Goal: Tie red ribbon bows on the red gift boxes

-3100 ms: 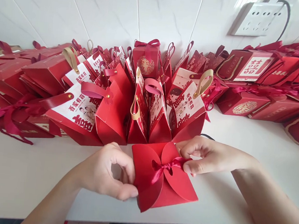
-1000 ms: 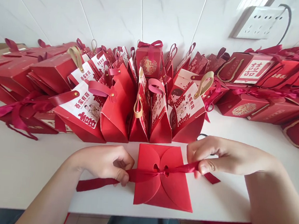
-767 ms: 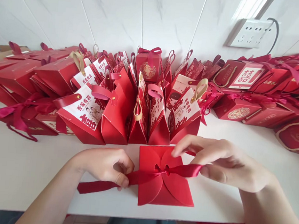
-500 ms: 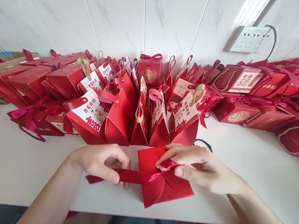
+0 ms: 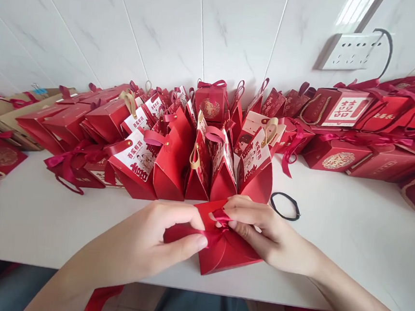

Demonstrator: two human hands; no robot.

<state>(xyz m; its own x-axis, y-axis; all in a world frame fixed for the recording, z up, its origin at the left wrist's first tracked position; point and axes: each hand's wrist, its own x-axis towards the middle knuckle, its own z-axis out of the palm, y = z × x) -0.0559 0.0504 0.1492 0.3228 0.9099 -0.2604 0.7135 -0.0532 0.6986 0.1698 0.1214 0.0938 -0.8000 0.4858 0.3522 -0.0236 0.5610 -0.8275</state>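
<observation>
A red gift box with curved, overlapping flaps lies on the white table in front of me. A dark red satin ribbon is gathered at the middle of its top. My left hand pinches the ribbon close to the gathered part, between thumb and forefinger. From the other side my right hand holds a small loop of the ribbon between thumb and fingertips, its other fingers resting over the box's far edge. The ribbon's far end is hidden by my left hand.
Several red gift boxes with loop handles stand just behind the work. More ribboned boxes are stacked at the right. A black hair tie lies beside my right hand. Cardboard boxes stand at the far left; a power strip is on the wall.
My left hand has moved right along the ribbon to the middle of the box. My right hand has shifted slightly left with the loop. The hair tie has come into fuller view.
</observation>
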